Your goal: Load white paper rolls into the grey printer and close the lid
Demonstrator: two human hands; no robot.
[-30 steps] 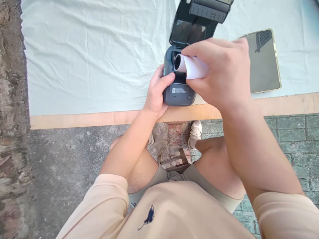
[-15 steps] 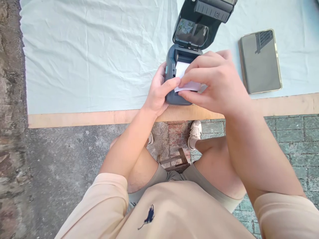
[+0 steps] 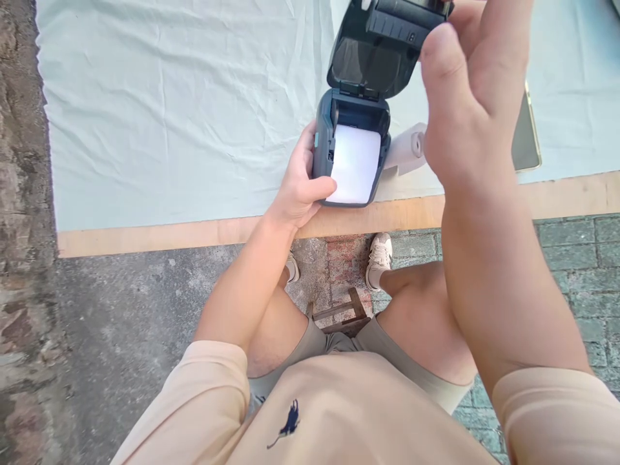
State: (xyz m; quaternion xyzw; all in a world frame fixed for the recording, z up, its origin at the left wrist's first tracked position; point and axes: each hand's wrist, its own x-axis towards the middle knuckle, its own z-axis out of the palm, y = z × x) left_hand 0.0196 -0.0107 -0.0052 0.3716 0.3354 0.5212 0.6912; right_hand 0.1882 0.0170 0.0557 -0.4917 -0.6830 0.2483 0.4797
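Note:
A small dark portable label printer [image 3: 320, 148] is tilted at the table's front edge, its hinged lid [image 3: 372, 64] raised. My left hand [image 3: 305, 184] grips the printer's left side, the thumb resting on the edge of the white paper [image 3: 356, 161] lying in the compartment. Up at the lid's top right corner is my right hand [image 3: 465, 84], thumb in front and fingers partly hidden behind, closed on that corner. Just right of the printer lies a white paper roll [image 3: 404, 150] on the cloth.
A pale cloth [image 3: 169, 116] covers the table, with a bare wooden strip [image 3: 208, 234] along its front edge. Partly behind my right arm lies a dark phone or tablet in a clear case [image 3: 526, 139]. Below the table are my legs and a wooden stool [image 3: 356, 303].
My right hand has left the paper and moved up to the lid. The paper now lies uncovered in the compartment, and the roll beside the printer has come into view.

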